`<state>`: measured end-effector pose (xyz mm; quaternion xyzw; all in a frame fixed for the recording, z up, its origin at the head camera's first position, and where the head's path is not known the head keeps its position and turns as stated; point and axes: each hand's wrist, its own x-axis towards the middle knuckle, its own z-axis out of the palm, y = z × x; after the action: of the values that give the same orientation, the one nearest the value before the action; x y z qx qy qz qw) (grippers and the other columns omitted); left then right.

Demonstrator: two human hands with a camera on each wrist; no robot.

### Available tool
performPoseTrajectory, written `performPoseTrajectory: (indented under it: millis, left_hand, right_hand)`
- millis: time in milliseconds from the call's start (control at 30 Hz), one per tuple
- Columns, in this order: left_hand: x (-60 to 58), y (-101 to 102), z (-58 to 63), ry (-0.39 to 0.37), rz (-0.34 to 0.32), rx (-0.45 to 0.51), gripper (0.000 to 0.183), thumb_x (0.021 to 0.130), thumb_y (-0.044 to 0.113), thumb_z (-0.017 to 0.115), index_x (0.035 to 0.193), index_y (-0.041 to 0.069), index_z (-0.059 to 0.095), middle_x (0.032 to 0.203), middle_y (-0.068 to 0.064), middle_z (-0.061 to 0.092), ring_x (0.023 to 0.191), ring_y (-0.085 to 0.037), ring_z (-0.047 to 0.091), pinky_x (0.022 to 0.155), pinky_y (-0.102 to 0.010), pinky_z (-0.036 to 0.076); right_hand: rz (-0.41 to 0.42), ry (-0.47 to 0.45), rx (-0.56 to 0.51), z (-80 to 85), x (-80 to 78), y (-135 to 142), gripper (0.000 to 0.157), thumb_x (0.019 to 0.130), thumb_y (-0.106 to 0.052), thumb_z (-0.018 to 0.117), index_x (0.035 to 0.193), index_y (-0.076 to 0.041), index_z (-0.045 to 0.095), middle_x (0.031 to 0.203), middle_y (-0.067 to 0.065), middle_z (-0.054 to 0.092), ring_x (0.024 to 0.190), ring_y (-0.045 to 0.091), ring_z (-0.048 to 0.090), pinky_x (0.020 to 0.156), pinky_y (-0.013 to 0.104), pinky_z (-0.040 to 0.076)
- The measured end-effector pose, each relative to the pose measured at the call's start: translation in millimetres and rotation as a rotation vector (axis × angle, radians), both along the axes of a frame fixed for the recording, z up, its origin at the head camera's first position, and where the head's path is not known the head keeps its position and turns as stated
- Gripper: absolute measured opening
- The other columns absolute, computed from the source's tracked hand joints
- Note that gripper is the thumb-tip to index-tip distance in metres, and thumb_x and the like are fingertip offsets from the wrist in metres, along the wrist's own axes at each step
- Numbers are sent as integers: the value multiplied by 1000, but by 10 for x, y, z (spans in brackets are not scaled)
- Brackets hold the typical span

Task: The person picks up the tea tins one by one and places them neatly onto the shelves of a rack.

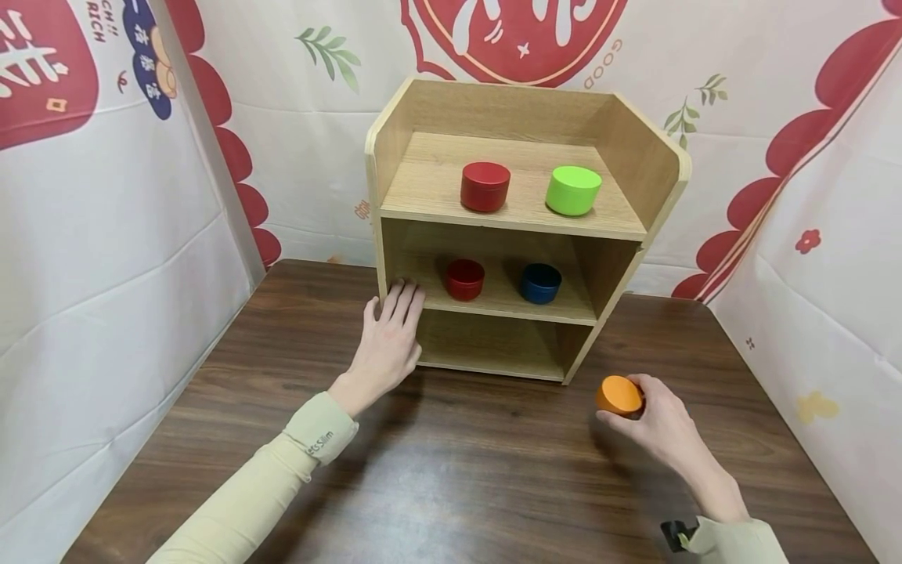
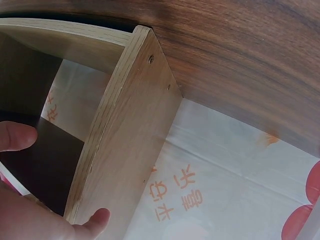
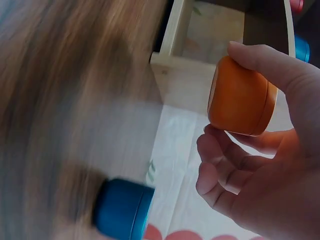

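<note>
The right hand [image 1: 665,423] grips one orange tin [image 1: 619,395] beside one shelf [image 1: 437,168], left hand [image 1: 387,341] straight-fingered on its edge, two red tins [image 1: 485,188] [image 1: 465,282], one green [image 1: 574,192], one blue [image 1: 540,284] aboard, another blue [image 3: 122,209] mostly hidden in head view.

Head camera: looks from above, forward and down; farthest of three, takes in shelf [image 1: 507,110] and table [image 1: 458,486]. Left wrist camera: very near to shelf's left side panel [image 2: 130,115]; picture turned, table at top. Right wrist camera: close to orange tin [image 3: 240,97]; picture turned sideways, table on left. Head and left wrist share left hand [image 1: 384,342], panel's front edge; head and right wrist share right hand [image 1: 665,419], orange tin, shelf's right part.
</note>
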<state>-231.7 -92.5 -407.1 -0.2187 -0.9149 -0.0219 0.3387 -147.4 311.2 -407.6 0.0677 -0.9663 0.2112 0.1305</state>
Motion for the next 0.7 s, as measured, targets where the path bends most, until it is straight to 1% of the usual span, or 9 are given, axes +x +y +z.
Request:
performPoseTrajectory:
  millis: [100,200,300,533,700]
  left_hand:
    - [-4,2,-1,-2,-2,5,81,75,18,61,149,4,29,153,-14,34,143,-30,29,102,-59,31]
    - [-8,2,1,-3,-2,3,82,75,18,61,149,4,29,153,-14,34,143,-30,29,102,-58,31]
    - [-12,-2,0,-2,2,-4,81,75,19,60,149,4,29,153,-14,34,143,-30,29,102,-58,31]
    - [7,0,29,-14,15,-21,80,77,19,60,149,4,30,154,-14,34,143,-29,30,103,-57,32]
    - [17,-4,35,-15,10,-16,80,76,19,61,149,4,31,153,-14,34,143,-29,30,103,-57,32]
  right_hand:
    - [23,-18,-3,6,-57,-102,69,70,-41,83,115,5,56,100,18,63,83,26,59,69,37,47]
    - [38,-53,0,10,-108,-207,71,72,-46,80,117,4,55,105,18,63,86,27,59,73,40,49]
    - [55,-72,-5,4,-162,-312,71,73,-46,79,118,2,54,107,18,62,89,27,58,77,43,50]
    - [90,-76,-25,-40,-284,-544,70,74,-45,79,120,1,54,112,18,61,91,28,59,80,46,52]
    - [112,-66,-40,-70,-367,-695,70,73,-47,79,119,0,55,108,15,62,90,26,60,79,45,52]
